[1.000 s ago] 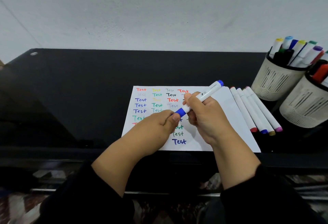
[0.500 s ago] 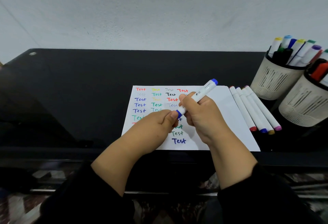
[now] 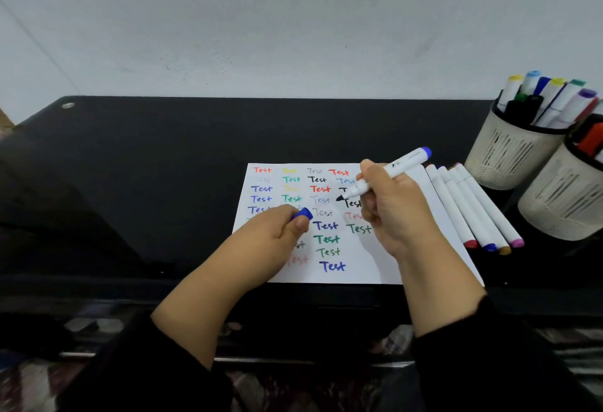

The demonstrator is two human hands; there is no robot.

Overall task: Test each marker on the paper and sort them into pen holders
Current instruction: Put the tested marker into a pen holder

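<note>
From the head view we judge the marker (image 3: 393,168), held uncapped above the paper (image 3: 385,261) with the right hand (image 3: 388,206) grasping its mid-barrel, light, rigid and smooth, while the left hand (image 3: 274,232) pinches the blue cap (image 3: 303,214).

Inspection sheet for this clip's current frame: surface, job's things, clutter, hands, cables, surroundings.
Surface: black glossy table.
Job's things: paper covered in coloured "Test" words; uncapped marker, tip over paper; blue cap; four capped markers lying beside the paper; two pen holders holding markers.
Clutter: nothing seen.
Hands: left hand pinches the cap; right hand grips the marker.
Cables: nothing seen.
Surroundings: pale wall.
</note>
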